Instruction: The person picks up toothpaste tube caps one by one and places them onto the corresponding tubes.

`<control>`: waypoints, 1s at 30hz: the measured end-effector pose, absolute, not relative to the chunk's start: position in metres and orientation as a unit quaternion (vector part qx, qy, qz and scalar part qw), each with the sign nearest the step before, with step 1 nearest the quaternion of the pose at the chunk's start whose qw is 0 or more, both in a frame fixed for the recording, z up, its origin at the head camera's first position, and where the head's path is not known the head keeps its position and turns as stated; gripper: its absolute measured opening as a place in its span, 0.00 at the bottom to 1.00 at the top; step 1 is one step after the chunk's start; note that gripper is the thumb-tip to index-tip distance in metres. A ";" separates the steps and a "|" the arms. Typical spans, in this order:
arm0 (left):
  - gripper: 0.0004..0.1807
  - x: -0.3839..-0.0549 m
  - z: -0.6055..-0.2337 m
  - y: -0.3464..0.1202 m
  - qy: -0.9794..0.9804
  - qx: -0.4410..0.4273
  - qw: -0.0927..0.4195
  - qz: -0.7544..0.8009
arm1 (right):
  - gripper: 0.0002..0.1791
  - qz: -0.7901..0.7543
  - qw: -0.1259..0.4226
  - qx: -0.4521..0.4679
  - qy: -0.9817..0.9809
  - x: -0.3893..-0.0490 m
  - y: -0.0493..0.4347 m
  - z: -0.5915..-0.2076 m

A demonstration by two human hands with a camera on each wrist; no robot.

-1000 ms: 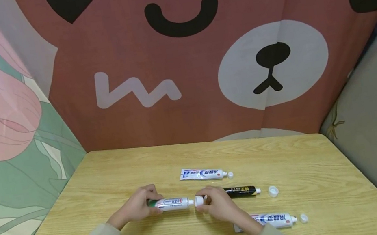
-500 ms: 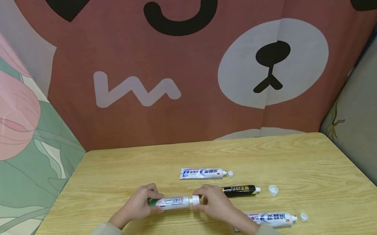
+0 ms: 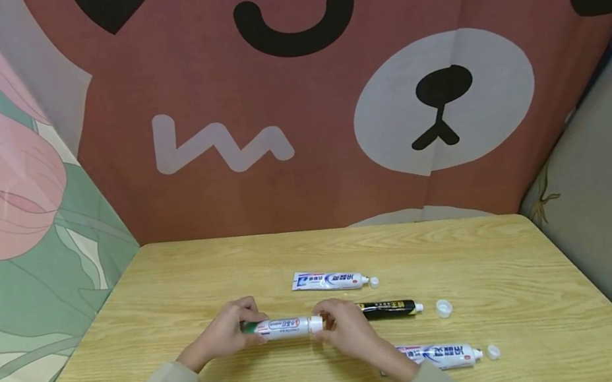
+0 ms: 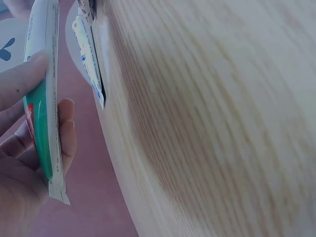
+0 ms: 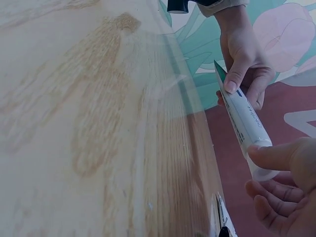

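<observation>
A white and green toothpaste tube (image 3: 286,328) is held level over the table, its nozzle end toward the right. My left hand (image 3: 230,328) grips the green tail end between thumb and fingers; the left wrist view shows the flat crimped end (image 4: 59,190) below that grip. With thumb and fingertips my right hand (image 3: 351,325) pinches the white cap (image 3: 316,323), which sits on the tube's nozzle end. In the right wrist view the thumb lies across the cap (image 5: 264,173) where it meets the tube's shoulder.
Behind the hands lies a small white and blue toothpaste tube (image 3: 329,280) with a cap (image 3: 374,282) by its nozzle. A black tube (image 3: 391,308) and its cap (image 3: 443,309) lie to the right. Nearer lie another white tube (image 3: 443,355), partly behind the right forearm, and a cap (image 3: 493,352).
My right hand has moved slightly left with the cap, closing the gap that stood between it and the nozzle. The left hand and the tube have stayed nearly in place.
</observation>
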State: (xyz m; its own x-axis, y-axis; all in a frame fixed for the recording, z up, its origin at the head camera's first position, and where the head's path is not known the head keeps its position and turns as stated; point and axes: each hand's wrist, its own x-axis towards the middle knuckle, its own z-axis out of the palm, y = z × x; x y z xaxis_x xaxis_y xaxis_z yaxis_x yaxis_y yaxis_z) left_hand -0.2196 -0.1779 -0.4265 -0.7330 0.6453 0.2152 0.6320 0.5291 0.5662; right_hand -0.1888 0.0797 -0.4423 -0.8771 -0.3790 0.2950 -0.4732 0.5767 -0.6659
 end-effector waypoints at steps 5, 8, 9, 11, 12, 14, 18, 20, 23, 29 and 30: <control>0.17 -0.220 -0.426 -0.177 0.875 0.360 0.011 0.325 | 0.13 0.436 0.050 0.233 -0.868 -0.190 0.080 -0.443; 0.17 -0.221 -0.427 -0.177 0.874 0.356 0.006 0.331 | 0.10 0.446 0.047 0.240 -0.861 -0.191 0.081 -0.443; 0.17 -0.221 -0.428 -0.177 0.873 0.355 0.004 0.333 | 0.10 0.447 0.048 0.243 -0.860 -0.192 0.082 -0.443; 0.17 -0.222 -0.428 -0.176 0.872 0.354 0.000 0.338 | 0.11 0.441 0.051 0.251 -0.860 -0.192 0.082 -0.443; 0.17 -0.222 -0.428 -0.176 0.871 0.355 -0.001 0.339 | 0.11 0.439 0.054 0.255 -0.860 -0.192 0.082 -0.443; 0.17 -0.222 -0.429 -0.176 0.870 0.354 -0.002 0.343 | 0.09 0.435 0.056 0.260 -0.860 -0.191 0.082 -0.444; 0.17 -0.222 -0.429 -0.177 0.871 0.349 0.001 0.346 | 0.11 0.437 0.044 0.268 -0.857 -0.190 0.083 -0.443; 0.17 -0.221 -0.430 -0.177 0.871 0.347 0.003 0.347 | 0.14 0.439 0.035 0.272 -0.856 -0.191 0.083 -0.442; 0.17 -0.221 -0.429 -0.178 0.870 0.349 0.003 0.347 | 0.16 0.441 0.025 0.271 -0.855 -0.191 0.084 -0.442; 0.18 -0.219 -0.426 -0.180 0.868 0.348 0.000 0.354 | 0.10 0.458 -0.004 0.279 -0.844 -0.191 0.085 -0.441; 0.18 -0.219 -0.426 -0.180 0.868 0.347 0.001 0.355 | 0.08 0.457 -0.008 0.286 -0.842 -0.191 0.085 -0.441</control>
State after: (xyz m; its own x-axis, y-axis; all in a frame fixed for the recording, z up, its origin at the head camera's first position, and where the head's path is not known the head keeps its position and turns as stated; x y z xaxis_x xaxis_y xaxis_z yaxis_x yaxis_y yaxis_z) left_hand -0.2189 -0.1801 -0.4259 -0.7593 0.6028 0.2451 0.6018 0.5072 0.6169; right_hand -0.1914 0.0852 -0.4408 -0.8368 -0.4883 0.2478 -0.4738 0.4187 -0.7747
